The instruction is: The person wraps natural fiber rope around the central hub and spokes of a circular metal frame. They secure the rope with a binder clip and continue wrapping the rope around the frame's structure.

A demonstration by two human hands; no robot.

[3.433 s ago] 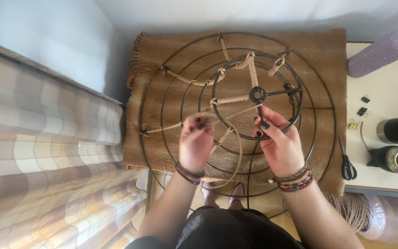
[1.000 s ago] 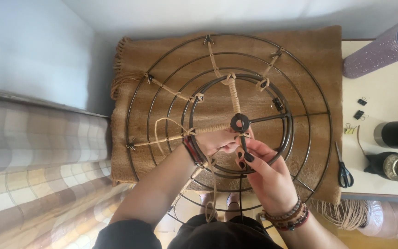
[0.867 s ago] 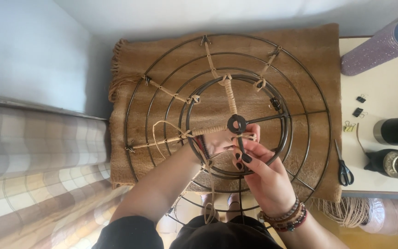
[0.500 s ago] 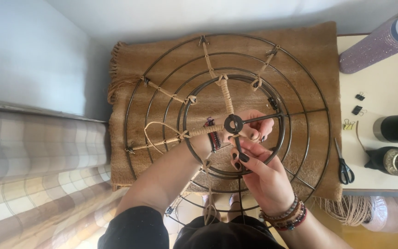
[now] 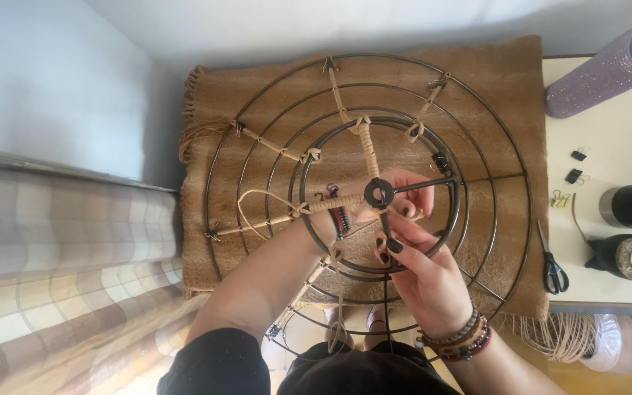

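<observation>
Currently both hands work at the hub of the wire frame [image 5: 374, 194] on the brown mat [image 5: 272, 95]: right hand [image 5: 422, 274] pinching the tan cord [image 5: 330, 205], left hand [image 5: 396, 201] reaching under a spoke, grip unclear; I'd keep cord taut, wraps tight

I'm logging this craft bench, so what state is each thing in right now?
Wire frame: flat on the brown cloth, spokes partly cord-wrapped.
Cord: loose loop beside a spoke.
Left hand: under the hub.
Right hand: pinching by the hub.
Scissors: closed.
Binder clips: loose on the table.
</observation>
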